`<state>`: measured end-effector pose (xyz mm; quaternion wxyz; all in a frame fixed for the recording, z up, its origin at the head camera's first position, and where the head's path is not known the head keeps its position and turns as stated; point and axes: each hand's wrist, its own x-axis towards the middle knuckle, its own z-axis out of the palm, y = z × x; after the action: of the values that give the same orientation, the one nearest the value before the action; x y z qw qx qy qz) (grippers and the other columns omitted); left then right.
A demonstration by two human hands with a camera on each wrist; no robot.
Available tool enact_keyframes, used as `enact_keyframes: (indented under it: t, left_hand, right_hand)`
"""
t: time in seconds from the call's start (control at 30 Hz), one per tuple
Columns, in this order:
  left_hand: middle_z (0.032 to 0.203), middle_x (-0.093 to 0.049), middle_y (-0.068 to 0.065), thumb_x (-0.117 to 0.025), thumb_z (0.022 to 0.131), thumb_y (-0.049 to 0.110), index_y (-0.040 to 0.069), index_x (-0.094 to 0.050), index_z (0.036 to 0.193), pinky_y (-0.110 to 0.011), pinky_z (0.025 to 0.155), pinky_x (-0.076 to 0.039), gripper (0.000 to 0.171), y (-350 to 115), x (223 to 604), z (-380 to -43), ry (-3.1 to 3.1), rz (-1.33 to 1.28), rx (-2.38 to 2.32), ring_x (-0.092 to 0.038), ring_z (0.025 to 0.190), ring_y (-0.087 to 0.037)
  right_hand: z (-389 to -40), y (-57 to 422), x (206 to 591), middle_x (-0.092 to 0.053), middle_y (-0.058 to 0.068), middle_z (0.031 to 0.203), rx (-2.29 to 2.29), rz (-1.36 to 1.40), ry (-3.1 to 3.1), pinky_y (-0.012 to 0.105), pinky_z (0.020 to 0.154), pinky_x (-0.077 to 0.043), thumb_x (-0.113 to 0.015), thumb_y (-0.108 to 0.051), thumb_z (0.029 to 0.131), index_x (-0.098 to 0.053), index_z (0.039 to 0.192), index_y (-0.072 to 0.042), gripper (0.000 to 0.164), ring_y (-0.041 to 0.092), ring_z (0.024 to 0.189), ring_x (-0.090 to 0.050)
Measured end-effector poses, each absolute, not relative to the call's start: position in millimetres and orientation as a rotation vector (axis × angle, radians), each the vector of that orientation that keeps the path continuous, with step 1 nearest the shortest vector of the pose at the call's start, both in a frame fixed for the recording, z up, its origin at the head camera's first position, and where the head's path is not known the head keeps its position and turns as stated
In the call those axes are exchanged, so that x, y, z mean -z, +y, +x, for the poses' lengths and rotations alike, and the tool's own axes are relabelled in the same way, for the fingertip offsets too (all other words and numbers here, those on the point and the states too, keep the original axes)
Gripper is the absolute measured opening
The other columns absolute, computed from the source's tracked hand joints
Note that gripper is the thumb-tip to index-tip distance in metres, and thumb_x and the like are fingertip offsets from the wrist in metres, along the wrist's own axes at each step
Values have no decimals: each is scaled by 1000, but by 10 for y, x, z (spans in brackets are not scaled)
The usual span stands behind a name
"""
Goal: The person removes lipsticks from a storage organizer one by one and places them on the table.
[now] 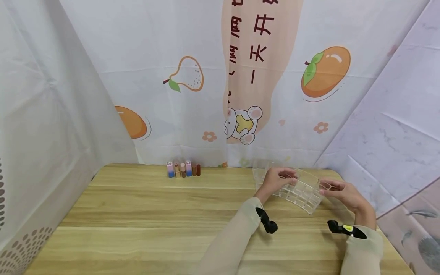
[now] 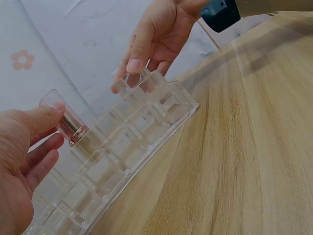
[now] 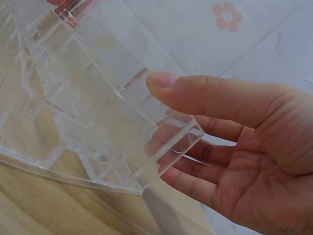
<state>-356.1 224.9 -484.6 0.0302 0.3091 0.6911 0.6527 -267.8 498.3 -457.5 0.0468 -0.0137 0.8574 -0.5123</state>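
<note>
A clear plastic lipstick organizer [image 1: 304, 195] with stepped rows of compartments stands at the right of the table. My left hand [image 1: 276, 179] pinches a lipstick [image 2: 71, 121] with a clear, pinkish case between thumb and fingers. The tube's lower end is at a back-row compartment; how deep it sits I cannot tell. At the organizer's right end, my right hand [image 1: 343, 194] grips the clear wall, thumb [image 3: 168, 85] on one side and fingers on the other. Part of the organizer's left side is behind my left hand in the head view.
Several small lipsticks [image 1: 183, 170], some with pink-and-blue cases, stand in a row at the table's back edge, left of centre. A printed curtain [image 1: 154, 76] hangs right behind the wooden table [image 1: 154, 225]. Wrist cameras sit on both sleeves.
</note>
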Motion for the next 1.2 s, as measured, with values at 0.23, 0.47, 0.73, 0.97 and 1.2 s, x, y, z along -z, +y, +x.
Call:
enact_keyframes:
  t: [0.23, 0.47, 0.73, 0.97, 1.2]
  left_hand:
    - [102, -79, -12, -79, 88, 8, 5, -77, 112, -14, 76, -56, 24, 2236, 4860, -3555, 2110, 932, -2021, -68, 81, 2]
    - [103, -79, -13, -79, 89, 8, 5, -77, 113, -14, 77, -56, 25, 2227, 4858, -3552, 2109, 936, -2018, -66, 80, 5]
    - [103, -79, -13, -79, 88, 9, 5, -77, 112, -15, 80, -56, 24, 2216, 4848, -3552, 2108, 930, -2035, -68, 83, 3]
    - [102, -79, -8, -80, 88, 12, 9, -79, 111, -15, 78, -56, 23, 2229, 4834, -3542, 2109, 875, -2037, -66, 81, 4]
    - [101, -79, -8, -81, 88, 11, 10, -79, 110, -16, 77, -56, 23, 2229, 4816, -3544, 2082, 859, -2067, -65, 80, 5]
  right_hand:
    - [-2677, 4983, 4589, -64, -33, 113, 1571, -36, 2618, 11, 84, -52, -72, -14, 96, -55, 143, 2, 52, -12, 102, -59]
    - [-2678, 4971, 4592, -64, -32, 113, 1564, -39, 2621, 12, 84, -52, -72, -15, 96, -54, 144, 3, 54, -13, 102, -59]
    - [-2685, 4965, 4585, -66, -31, 115, 1561, -53, 2630, 11, 84, -52, -72, -14, 95, -53, 143, 5, 55, -13, 102, -59]
    - [-2670, 4964, 4567, -65, -31, 115, 1563, -53, 2622, 12, 84, -53, -72, -14, 96, -54, 144, 3, 53, -13, 103, -58]
    - [-2678, 4970, 4565, -63, -32, 115, 1530, -65, 2646, 12, 85, -52, -71, -16, 97, -52, 144, 4, 55, -13, 103, -58]
